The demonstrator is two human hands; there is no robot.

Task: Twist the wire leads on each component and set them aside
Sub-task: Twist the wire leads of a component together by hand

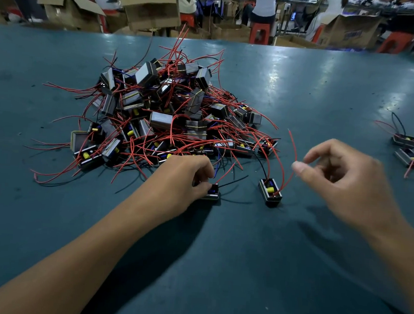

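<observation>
A big pile of small black components (169,115) with red and black wire leads lies on the green table (243,257). At the pile's near edge my left hand (182,182) grips one small component (213,194) that sits on the table, its red and black leads sticking out to the right. Another component (270,192) stands alone just to the right. Its long red lead (294,153) arcs up beside my right hand (341,176). That hand hovers blurred, thumb and forefinger apart at the lead, not clearly closed on it.
Two components (406,148) with their leads lie apart at the table's right edge. Beyond the far edge stand cardboard boxes (150,8), red stools (260,33) and other people at benches.
</observation>
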